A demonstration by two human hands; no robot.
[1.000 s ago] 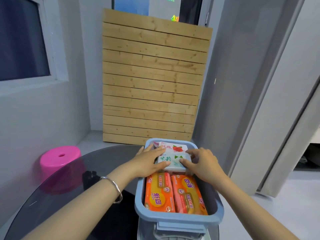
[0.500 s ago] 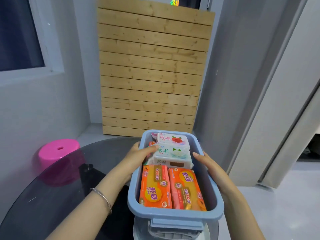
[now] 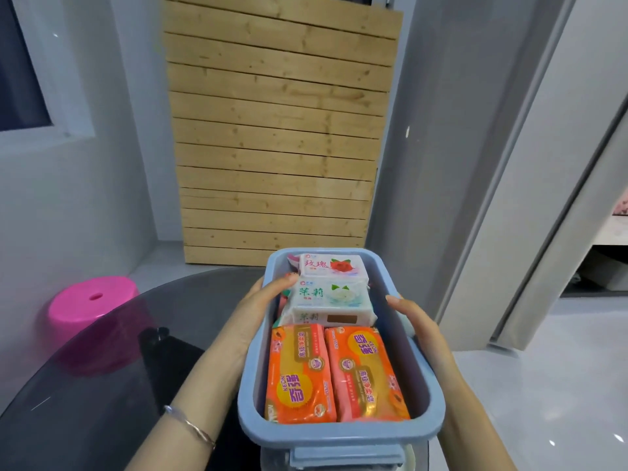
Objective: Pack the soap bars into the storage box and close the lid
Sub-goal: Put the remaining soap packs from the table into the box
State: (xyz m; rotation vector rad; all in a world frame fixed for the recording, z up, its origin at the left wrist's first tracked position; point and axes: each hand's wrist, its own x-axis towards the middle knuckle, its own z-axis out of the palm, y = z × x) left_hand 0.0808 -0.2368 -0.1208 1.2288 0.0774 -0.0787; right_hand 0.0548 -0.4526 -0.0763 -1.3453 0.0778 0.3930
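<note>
both hands are bracketing the blue box (image 3: 421, 379) from outside. i am seeing the left hand (image 3: 258, 311) lying along the left wall with its fingertips hooked over the rim and touching the side of the white jasmine soap pack (image 3: 328, 300), not wrapped around it. the right hand (image 3: 416, 321) is resting flat and loose against the right rim, fingers extended, gripping nothing that i can make out. i am reading this as steadying the box so it does not slide on the dark glass bench (image 3: 102, 385) while the packs settle.

soap is sitting inside already: two orange packs (image 3: 299, 375) are lying side by side at the near end, and the jasmine pack and a white rose pack (image 3: 331, 265) are riding higher at the far end, on top of other wrappers i can only partly see. packing is looking close to finished to me. the lid is not in place, and i cannot tell where it is. those raised white packs may need pressing down before it shuts.
</note>
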